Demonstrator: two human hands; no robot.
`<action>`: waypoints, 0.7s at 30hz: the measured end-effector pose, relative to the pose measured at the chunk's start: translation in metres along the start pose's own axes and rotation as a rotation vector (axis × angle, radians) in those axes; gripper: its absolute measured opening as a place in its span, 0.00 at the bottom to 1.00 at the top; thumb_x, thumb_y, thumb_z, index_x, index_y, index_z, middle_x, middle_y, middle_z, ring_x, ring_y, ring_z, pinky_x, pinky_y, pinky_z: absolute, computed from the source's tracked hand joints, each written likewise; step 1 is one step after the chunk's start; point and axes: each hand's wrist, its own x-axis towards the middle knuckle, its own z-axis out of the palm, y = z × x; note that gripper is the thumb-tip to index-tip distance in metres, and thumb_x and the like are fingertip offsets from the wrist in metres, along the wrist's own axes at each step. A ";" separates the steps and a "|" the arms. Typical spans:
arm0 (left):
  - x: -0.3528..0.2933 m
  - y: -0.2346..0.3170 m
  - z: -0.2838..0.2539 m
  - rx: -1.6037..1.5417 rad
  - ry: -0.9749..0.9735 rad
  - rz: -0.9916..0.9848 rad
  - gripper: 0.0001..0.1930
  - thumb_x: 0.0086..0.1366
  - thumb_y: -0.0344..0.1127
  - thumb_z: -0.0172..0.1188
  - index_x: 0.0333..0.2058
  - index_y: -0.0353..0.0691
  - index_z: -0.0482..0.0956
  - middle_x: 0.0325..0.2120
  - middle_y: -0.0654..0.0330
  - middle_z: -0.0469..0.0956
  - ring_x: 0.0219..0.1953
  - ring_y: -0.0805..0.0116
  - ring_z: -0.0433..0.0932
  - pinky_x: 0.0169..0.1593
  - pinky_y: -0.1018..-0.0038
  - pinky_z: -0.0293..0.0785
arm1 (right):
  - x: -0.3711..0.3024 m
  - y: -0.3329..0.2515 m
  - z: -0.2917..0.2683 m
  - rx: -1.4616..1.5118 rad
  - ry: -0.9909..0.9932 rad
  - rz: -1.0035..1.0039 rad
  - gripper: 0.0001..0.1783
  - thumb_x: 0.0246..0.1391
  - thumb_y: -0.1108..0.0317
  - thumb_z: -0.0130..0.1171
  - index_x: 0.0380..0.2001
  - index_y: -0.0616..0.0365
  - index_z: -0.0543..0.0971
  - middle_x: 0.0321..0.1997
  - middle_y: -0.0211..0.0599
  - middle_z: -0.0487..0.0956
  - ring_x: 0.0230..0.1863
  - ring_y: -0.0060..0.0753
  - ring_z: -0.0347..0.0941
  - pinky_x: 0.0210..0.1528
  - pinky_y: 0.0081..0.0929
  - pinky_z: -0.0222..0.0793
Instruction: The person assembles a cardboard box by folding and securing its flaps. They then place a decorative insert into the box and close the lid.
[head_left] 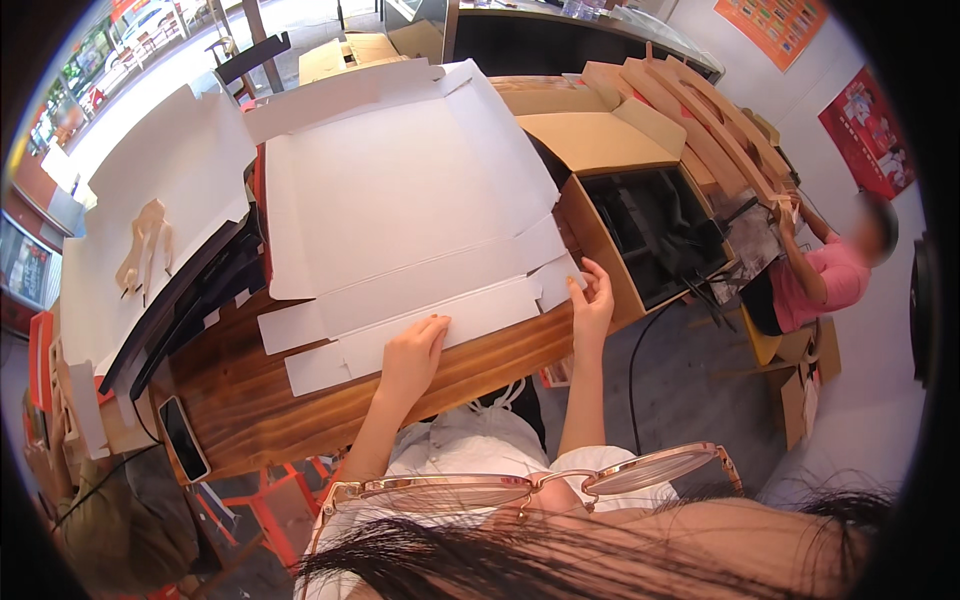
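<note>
A large unfolded cardboard box (390, 190), white on its inner face, lies spread over the wooden table in front of me. My left hand (415, 352) is closed at its near flap, fingers curled together on the flap's edge. At the near right corner, my right hand (592, 300) pinches the end of a small side flap, thumb on one side and fingers on the other. Creases run across the near part of the cardboard, and its flaps lie almost flat.
Left of the cardboard are dark folded pieces and another white sheet (165, 180). A phone (184, 440) lies at the table's left edge. To the right, an open brown carton (600, 235) holds black parts. A person in pink (835, 275) handles wooden-coloured pieces (715, 120) farther right.
</note>
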 end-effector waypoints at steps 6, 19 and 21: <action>0.002 -0.003 0.002 0.022 0.024 0.032 0.10 0.60 0.27 0.57 0.40 0.39 0.79 0.38 0.58 0.79 0.40 0.58 0.78 0.41 0.66 0.76 | -0.029 -0.026 0.020 -0.304 -0.133 -0.349 0.11 0.49 0.76 0.60 0.39 0.61 0.76 0.42 0.37 0.76 0.39 0.33 0.73 0.44 0.27 0.69; 0.008 -0.002 -0.001 0.056 -0.017 0.026 0.17 0.58 0.26 0.58 0.47 0.41 0.77 0.42 0.57 0.78 0.44 0.56 0.77 0.44 0.65 0.75 | -0.041 -0.011 0.018 -0.199 0.069 -0.269 0.11 0.50 0.79 0.59 0.39 0.61 0.76 0.34 0.34 0.76 0.34 0.26 0.71 0.39 0.21 0.68; 0.005 -0.004 0.000 0.067 -0.022 0.020 0.16 0.58 0.26 0.59 0.47 0.41 0.77 0.42 0.57 0.78 0.44 0.56 0.77 0.44 0.65 0.75 | -0.047 -0.021 0.024 -0.314 -0.075 -0.412 0.10 0.50 0.79 0.59 0.37 0.61 0.76 0.35 0.34 0.76 0.34 0.28 0.71 0.40 0.22 0.68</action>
